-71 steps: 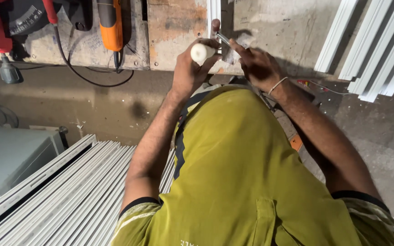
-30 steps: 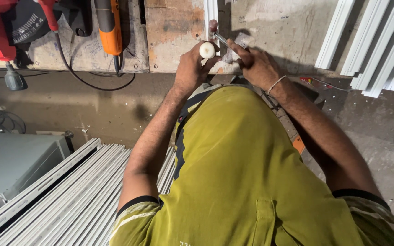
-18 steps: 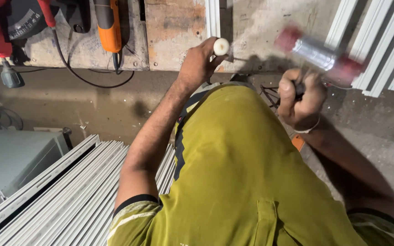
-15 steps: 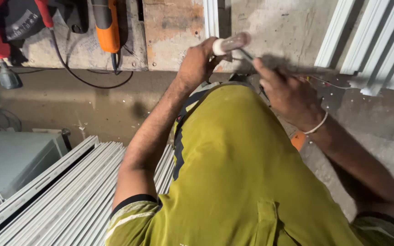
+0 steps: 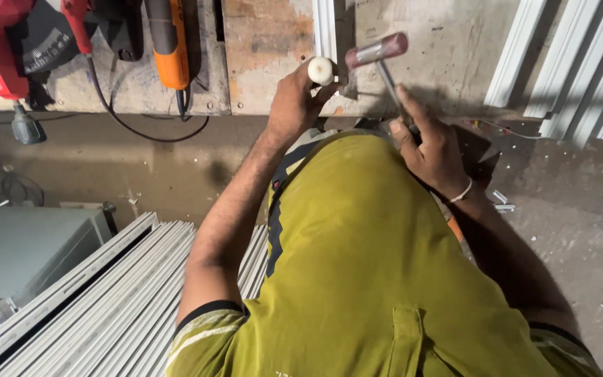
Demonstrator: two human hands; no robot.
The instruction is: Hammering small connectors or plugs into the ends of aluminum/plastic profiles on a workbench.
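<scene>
Your left hand [image 5: 294,105] is clenched around a tool with a smooth, rounded white handle [image 5: 320,70], whose end pokes out above your knuckles; its long axis runs away from you, toward the worn wooden bench [image 5: 266,49]. Your right hand [image 5: 434,150] grips the thin metal shaft of a hammer [image 5: 378,52], which slants up and to the left from your fist. Its cylindrical, reddish head lies crosswise, just right of the white handle. Beyond your left hand stands a white strip [image 5: 325,28], upright. Ribbed pale profiles [image 5: 106,307] lie below your left elbow.
</scene>
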